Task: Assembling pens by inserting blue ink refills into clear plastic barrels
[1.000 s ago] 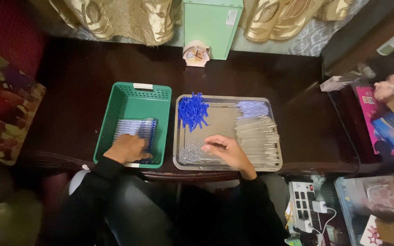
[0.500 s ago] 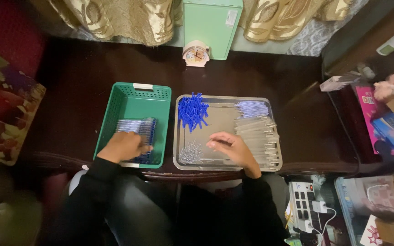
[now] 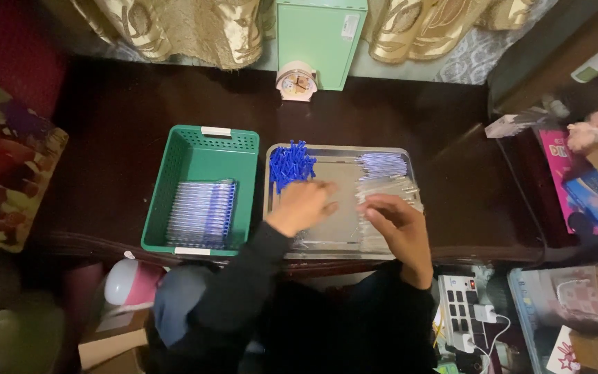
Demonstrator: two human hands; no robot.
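Observation:
A metal tray (image 3: pixel 337 149) lies on the dark table with a heap of small blue caps (image 3: pixel 292 165) at its back left and clear pen tubes (image 3: pixel 387 181) along its right side. My left hand (image 3: pixel 304 206) rests over the tray's left middle, just in front of the blue caps, fingers loosely curled. Over the clear tubes at the tray's right front my right hand (image 3: pixel 394 220) is blurred. Whether either hand holds a piece cannot be seen. Left of the tray, a green plastic basket (image 3: pixel 203 156) holds a neat row of assembled blue pens (image 3: pixel 202 212).
A small clock (image 3: pixel 297 82) and a mint-green box (image 3: pixel 320 40) stand at the table's back by gold curtains. Colourful boxes (image 3: pixel 590 173) crowd the right side. A power strip (image 3: pixel 460 320) lies below the table edge, and a pink and white bottle (image 3: pixel 128 284) is at lower left.
My left hand left the green basket and moved right onto the tray near the blue caps. My right hand shifted right toward the clear tubes.

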